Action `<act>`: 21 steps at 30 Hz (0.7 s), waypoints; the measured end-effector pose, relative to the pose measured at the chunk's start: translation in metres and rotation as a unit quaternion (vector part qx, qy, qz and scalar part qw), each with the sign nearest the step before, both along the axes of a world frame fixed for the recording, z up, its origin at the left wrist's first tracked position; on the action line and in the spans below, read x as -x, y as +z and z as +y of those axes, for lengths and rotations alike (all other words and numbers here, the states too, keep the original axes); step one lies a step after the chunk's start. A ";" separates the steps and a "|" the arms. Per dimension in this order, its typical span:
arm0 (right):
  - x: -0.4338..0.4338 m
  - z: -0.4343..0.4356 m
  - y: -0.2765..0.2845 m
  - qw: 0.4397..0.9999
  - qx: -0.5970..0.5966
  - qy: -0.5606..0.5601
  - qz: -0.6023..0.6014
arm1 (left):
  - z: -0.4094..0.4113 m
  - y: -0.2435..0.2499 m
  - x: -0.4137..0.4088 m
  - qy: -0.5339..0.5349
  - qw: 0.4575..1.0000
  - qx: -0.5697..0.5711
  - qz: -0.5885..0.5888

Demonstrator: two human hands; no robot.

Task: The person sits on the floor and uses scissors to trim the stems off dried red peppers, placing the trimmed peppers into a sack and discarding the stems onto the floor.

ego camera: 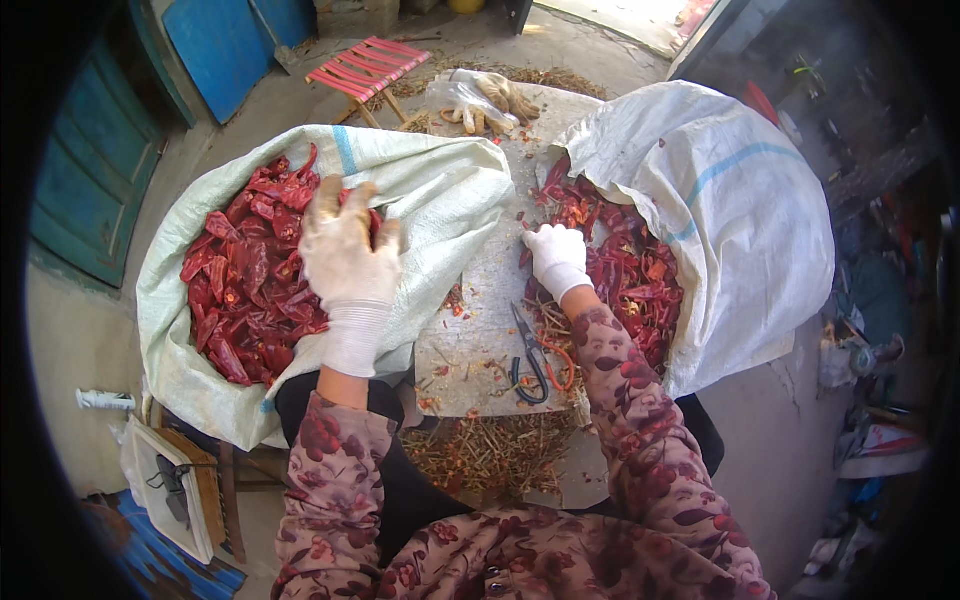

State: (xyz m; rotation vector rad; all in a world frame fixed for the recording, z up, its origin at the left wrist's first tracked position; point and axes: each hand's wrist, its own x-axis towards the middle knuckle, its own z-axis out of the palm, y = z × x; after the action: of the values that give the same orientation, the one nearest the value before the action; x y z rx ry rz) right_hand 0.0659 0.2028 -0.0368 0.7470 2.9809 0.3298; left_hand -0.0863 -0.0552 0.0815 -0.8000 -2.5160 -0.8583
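Observation:
My left hand (pixel 349 251), in a white knit glove with stained fingers, is spread over the mouth of a white woven sack (pixel 442 172). Dried red chillies (pixel 247 262) fill that opening, and nothing shows in the hand. At the left edge of a second chilli heap (pixel 630 277), my right hand (pixel 559 255) has its gloved fingers curled. Whether a chilli is pinched in them is hidden. This heap spills from the mouth of another woven sack (pixel 757 225). Between the sacks, scissors (pixel 534 356) with one black and one orange handle lie slightly spread on the worn board (pixel 480 390).
Spare work gloves (pixel 487 101) and a clear plastic bag lie at the board's far end. Beyond stands a folding stool (pixel 367 67) with red straps. Cut stems (pixel 495 454) cover the floor below the board. A white-lined box (pixel 176 487) is at lower left.

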 end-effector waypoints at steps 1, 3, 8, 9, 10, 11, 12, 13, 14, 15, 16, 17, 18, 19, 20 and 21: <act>0.000 0.001 0.000 1.000 -0.002 0.014 0.006 | 0.005 -0.003 -0.005 -0.021 1.000 -0.001 0.002; -0.004 0.000 0.003 1.000 0.010 0.003 0.002 | 0.015 -0.006 -0.015 -0.066 0.997 -0.014 -0.039; -0.024 -0.010 0.004 0.998 0.034 -0.043 0.039 | 0.027 -0.010 -0.040 -0.205 0.962 -0.056 -0.172; -0.025 -0.012 0.003 0.996 0.040 -0.069 0.037 | 0.028 -0.012 -0.045 -0.215 0.958 -0.053 -0.181; -0.025 -0.015 0.002 0.991 0.059 -0.102 0.066 | 0.029 -0.014 -0.048 -0.230 0.955 -0.054 -0.180; -0.021 -0.018 0.000 0.982 0.082 -0.152 0.072 | 0.031 -0.016 -0.051 -0.229 0.955 -0.048 -0.185; -0.016 -0.020 0.000 0.972 0.102 -0.189 0.098 | 0.032 -0.019 -0.053 -0.232 0.955 -0.048 -0.180; -0.012 -0.022 -0.001 0.971 0.091 -0.207 0.082 | 0.034 -0.021 -0.054 -0.230 0.956 -0.042 -0.177; -0.007 -0.024 -0.001 0.970 0.079 -0.212 0.086 | 0.036 -0.023 -0.055 -0.230 0.956 -0.031 -0.181; -0.002 -0.026 -0.001 0.969 0.070 -0.226 0.079 | 0.037 -0.025 -0.055 -0.239 0.952 -0.032 -0.189; 0.004 -0.027 0.000 0.958 0.112 -0.252 0.085 | 0.038 -0.026 -0.055 -0.239 0.950 -0.027 -0.200; 0.007 -0.028 0.001 0.956 0.120 -0.253 0.084 | 0.039 -0.028 -0.055 -0.237 0.947 -0.018 -0.216; 0.008 -0.030 0.002 0.953 0.132 -0.263 0.071 | 0.040 -0.029 -0.054 -0.242 0.943 -0.013 -0.227; 0.008 -0.032 0.003 0.951 0.141 -0.268 0.065 | 0.041 -0.031 -0.054 -0.245 0.941 -0.002 -0.232; 0.005 -0.036 0.003 0.953 0.120 -0.260 0.097 | 0.043 -0.034 -0.054 -0.248 0.939 0.008 -0.237; -0.001 -0.040 0.005 0.947 0.130 -0.252 0.152 | 0.045 -0.037 -0.054 -0.254 0.939 0.009 -0.232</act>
State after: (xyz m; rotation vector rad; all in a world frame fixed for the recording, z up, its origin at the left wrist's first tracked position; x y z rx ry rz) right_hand 0.0669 0.1628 -0.0322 1.5894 2.8497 -0.2221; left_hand -0.0324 -0.0102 0.0442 -1.4400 -2.7502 -1.3229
